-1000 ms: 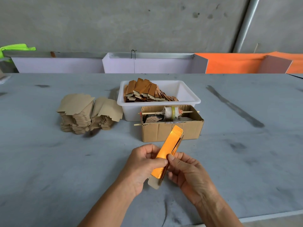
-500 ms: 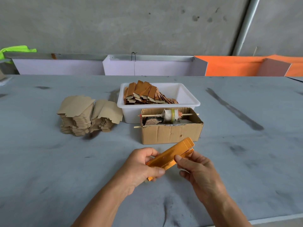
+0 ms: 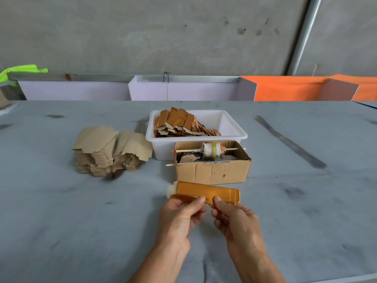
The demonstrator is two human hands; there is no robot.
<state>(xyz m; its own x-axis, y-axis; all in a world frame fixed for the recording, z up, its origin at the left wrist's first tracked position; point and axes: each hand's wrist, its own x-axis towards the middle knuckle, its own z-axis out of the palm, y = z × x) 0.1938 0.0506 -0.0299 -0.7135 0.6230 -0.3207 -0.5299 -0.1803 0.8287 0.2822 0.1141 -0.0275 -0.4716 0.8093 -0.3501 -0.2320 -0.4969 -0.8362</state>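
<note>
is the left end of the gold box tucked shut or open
Open: a pale flap sticks out from the left end of the gold box, not tucked in.

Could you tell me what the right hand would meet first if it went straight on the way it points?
Probably the cardboard box just beyond the gold carton the right hand pinches; depth is unclear.

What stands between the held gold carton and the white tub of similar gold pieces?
The open cardboard box stands directly between the gold carton and the white tub.
</note>
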